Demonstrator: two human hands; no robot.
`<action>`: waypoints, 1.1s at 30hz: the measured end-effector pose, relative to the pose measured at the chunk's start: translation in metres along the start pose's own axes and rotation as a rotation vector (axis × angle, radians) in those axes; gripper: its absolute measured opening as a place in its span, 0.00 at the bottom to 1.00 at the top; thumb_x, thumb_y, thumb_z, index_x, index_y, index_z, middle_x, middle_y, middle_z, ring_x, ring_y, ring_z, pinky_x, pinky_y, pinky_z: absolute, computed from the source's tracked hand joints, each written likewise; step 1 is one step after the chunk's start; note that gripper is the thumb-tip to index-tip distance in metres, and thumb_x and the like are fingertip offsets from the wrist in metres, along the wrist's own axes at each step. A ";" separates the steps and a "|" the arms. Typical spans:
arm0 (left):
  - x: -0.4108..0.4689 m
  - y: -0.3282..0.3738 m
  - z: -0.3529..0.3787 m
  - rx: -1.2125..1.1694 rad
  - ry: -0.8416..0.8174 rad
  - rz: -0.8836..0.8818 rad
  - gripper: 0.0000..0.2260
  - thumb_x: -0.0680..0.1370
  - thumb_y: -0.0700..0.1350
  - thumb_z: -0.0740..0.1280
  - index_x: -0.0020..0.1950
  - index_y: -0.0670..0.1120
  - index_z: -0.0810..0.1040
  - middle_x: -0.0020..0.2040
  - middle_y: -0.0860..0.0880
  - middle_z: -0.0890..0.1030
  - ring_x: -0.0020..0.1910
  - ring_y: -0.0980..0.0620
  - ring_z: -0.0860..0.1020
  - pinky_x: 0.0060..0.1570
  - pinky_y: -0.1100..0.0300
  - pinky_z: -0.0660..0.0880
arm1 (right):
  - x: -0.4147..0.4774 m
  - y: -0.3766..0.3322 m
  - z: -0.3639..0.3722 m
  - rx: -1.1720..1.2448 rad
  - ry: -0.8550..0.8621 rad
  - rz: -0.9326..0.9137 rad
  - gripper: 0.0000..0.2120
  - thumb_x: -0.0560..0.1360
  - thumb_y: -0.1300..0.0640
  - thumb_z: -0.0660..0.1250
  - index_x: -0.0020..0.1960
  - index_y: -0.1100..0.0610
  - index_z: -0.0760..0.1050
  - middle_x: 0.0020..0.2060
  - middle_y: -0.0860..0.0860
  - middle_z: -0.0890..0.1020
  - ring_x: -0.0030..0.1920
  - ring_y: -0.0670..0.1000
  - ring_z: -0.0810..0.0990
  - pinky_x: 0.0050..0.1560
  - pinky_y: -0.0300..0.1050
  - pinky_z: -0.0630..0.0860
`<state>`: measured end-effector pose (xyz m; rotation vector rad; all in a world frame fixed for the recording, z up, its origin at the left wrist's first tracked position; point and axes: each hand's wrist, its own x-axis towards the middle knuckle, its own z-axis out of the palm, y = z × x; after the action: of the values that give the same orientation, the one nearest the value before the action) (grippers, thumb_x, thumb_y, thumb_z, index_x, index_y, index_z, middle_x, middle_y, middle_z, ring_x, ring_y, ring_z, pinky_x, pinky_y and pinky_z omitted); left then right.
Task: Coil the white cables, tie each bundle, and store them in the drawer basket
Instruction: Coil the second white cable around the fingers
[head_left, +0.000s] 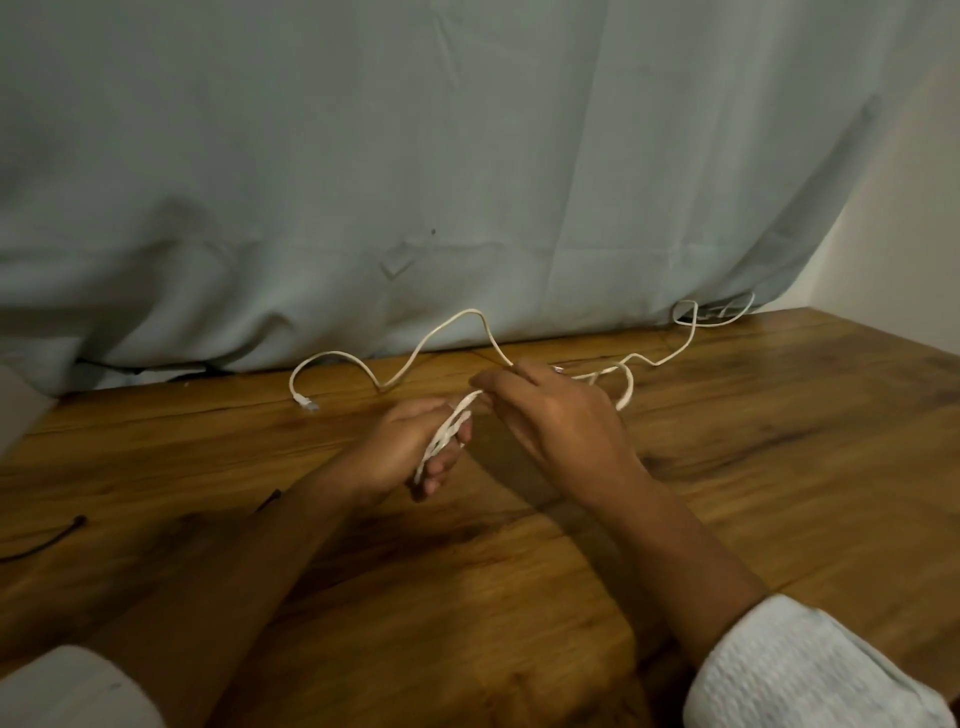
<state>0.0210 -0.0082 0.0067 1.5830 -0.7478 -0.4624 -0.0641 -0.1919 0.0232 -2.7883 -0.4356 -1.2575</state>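
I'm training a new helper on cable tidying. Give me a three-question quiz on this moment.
1. True or false: the left hand holds several loops of white cable.
2. The cable's loose connector end lies: A) on the wooden table B) in a basket C) in the right hand.
3. Name the dark items on the table's left.

Key: 1 true. 2 A. 3 Thin black ties, as far as can be told, unused.
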 end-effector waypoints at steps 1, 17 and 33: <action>-0.001 0.003 0.004 -0.040 -0.024 -0.009 0.18 0.87 0.51 0.55 0.45 0.42 0.75 0.25 0.46 0.67 0.21 0.49 0.66 0.29 0.56 0.61 | -0.001 0.003 -0.001 -0.006 0.007 0.032 0.13 0.83 0.52 0.64 0.65 0.51 0.80 0.49 0.51 0.83 0.43 0.55 0.83 0.34 0.44 0.71; -0.006 0.027 0.018 -0.486 0.013 0.013 0.17 0.87 0.50 0.55 0.42 0.45 0.70 0.25 0.53 0.61 0.20 0.57 0.60 0.24 0.63 0.64 | -0.005 -0.008 0.011 -0.003 -0.239 0.196 0.15 0.84 0.46 0.54 0.64 0.50 0.72 0.44 0.52 0.85 0.42 0.58 0.84 0.42 0.54 0.81; 0.012 0.013 -0.028 -0.359 0.489 0.119 0.16 0.87 0.53 0.57 0.44 0.46 0.73 0.28 0.50 0.74 0.26 0.51 0.75 0.34 0.57 0.69 | -0.005 -0.067 0.017 0.006 -0.345 -0.301 0.06 0.82 0.52 0.64 0.54 0.54 0.77 0.40 0.51 0.84 0.35 0.56 0.81 0.32 0.45 0.66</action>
<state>0.0461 0.0029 0.0257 1.2349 -0.3560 -0.1013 -0.0739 -0.1262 0.0038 -3.0231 -0.9044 -0.8011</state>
